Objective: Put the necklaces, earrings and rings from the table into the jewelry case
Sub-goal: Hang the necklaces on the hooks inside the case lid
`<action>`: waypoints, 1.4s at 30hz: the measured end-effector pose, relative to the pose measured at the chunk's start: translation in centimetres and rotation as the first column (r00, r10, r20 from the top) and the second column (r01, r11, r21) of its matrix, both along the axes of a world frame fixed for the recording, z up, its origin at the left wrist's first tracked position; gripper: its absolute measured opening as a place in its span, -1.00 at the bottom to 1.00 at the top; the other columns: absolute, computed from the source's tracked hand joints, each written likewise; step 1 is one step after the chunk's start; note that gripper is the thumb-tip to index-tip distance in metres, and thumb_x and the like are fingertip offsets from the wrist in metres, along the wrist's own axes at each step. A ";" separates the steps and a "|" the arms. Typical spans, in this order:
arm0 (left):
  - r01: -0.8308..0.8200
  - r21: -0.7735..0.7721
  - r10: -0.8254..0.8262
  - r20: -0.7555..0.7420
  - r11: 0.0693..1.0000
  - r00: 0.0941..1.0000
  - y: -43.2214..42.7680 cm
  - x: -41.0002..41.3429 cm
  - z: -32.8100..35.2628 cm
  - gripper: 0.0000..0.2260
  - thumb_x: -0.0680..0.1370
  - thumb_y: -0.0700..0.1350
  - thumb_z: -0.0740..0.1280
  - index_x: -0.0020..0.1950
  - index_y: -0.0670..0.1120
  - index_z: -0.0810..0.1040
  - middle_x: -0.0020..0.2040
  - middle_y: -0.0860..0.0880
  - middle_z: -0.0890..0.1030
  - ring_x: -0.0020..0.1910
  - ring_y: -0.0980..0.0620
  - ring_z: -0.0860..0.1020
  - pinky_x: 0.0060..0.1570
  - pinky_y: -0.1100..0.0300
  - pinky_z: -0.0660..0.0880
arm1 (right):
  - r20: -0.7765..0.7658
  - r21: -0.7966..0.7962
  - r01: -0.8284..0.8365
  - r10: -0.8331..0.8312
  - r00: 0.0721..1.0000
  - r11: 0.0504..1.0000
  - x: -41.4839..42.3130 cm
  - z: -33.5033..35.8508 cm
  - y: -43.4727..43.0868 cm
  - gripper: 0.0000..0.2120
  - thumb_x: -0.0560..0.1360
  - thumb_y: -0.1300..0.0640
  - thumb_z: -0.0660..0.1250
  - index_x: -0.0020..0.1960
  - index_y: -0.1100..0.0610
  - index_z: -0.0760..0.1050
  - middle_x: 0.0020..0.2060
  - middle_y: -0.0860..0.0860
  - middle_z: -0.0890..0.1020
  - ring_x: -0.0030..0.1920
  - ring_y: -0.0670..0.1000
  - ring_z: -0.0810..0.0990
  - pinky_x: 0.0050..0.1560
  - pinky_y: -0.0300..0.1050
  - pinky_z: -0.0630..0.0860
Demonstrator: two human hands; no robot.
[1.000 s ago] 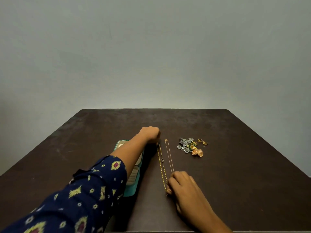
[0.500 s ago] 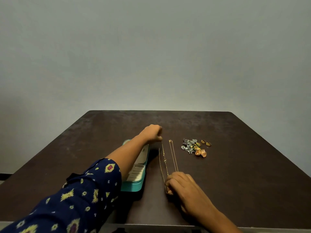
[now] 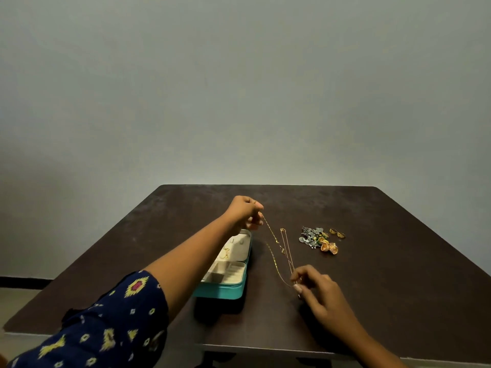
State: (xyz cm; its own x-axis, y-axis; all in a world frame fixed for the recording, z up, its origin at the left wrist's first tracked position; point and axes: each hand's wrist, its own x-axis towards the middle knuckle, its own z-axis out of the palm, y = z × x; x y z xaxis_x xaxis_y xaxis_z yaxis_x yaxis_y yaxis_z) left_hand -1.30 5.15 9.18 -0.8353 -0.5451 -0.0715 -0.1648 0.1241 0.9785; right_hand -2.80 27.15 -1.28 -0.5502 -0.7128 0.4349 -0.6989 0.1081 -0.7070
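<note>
Pinching opposite ends, left hand point(image 3: 245, 212) and right hand point(image 3: 316, 286) hold the necklace point(image 3: 271, 232) far-to-near.

Table top point(image 3: 372, 274): dark brown, wood-like, matt, mottled with pale scuffs toward the far edge. Jewelry case point(image 3: 220, 292): teal shell, smooth, leather-like, with a faint sheen; lining point(image 3: 235, 249) cream, soft-looking, matt. Gold chain necklace point(image 3: 273, 257): yellow metal, fine links, glinting in places. Thinner necklace point(image 3: 286, 244): paler metal, slight shine. Silver-toned earrings point(image 3: 309, 238): dull grey metal, textured, with small green beads. Domed earrings point(image 3: 329, 247): bright golden metal, ribbed, glossy. Rings point(image 3: 337, 233): polished yellow metal. Sleeve point(image 3: 106, 328): woven-looking cloth, matt, navy with yellow print. Wall point(image 3: 239, 88): painted, flat, matt grey.
</note>
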 end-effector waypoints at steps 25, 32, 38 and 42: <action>0.179 0.339 -0.163 -0.073 0.924 0.984 6.9 12.9 -0.5 -0.76 0.54 -0.08 0.27 0.12 -0.20 0.47 -0.24 -0.11 0.60 -0.25 -0.03 0.61 -0.07 0.13 0.53 | 0.288 -0.146 -0.232 0.265 0.920 0.962 6.9 4.4 -1.1 -0.43 0.56 0.38 0.09 0.33 -0.22 0.18 0.30 -0.27 0.35 0.04 -0.07 0.64 0.19 -0.19 0.47; 0.199 0.324 -0.207 -0.008 0.925 0.978 6.5 13.3 -0.3 -0.76 0.55 0.00 0.25 0.04 -0.16 0.47 -0.30 -0.09 0.60 -0.32 -0.04 0.53 -0.31 0.23 0.47 | 0.118 -0.061 -0.113 0.120 0.986 0.992 8.2 4.4 -1.4 -0.36 0.50 0.46 0.07 0.28 -0.24 0.27 0.11 -0.30 0.50 -0.13 -0.10 0.65 -0.26 -0.18 0.59; 0.209 0.329 -0.198 -0.067 0.921 0.978 6.4 13.3 0.1 -0.81 0.52 -0.27 0.28 0.12 -0.25 0.44 -0.32 -0.15 0.62 -0.41 0.02 0.51 -0.48 0.32 0.44 | 0.277 -0.178 0.057 -0.005 0.961 0.982 6.9 3.3 -1.5 -0.58 0.33 0.33 0.27 0.10 -0.05 0.46 0.04 0.01 0.51 -0.08 -0.17 0.52 -0.14 -0.32 0.49; 0.300 0.347 -0.294 -0.073 0.888 0.953 6.6 13.4 0.5 -0.77 0.54 -0.22 0.25 0.18 -0.24 0.44 -0.19 -0.18 0.59 -0.41 0.04 0.54 -0.34 0.27 0.52 | 0.564 -0.188 -0.110 0.199 0.802 0.976 6.3 2.6 -1.7 -0.55 0.24 0.23 0.33 0.13 0.04 0.47 0.16 0.03 0.54 0.19 -0.13 0.49 0.03 -0.25 0.52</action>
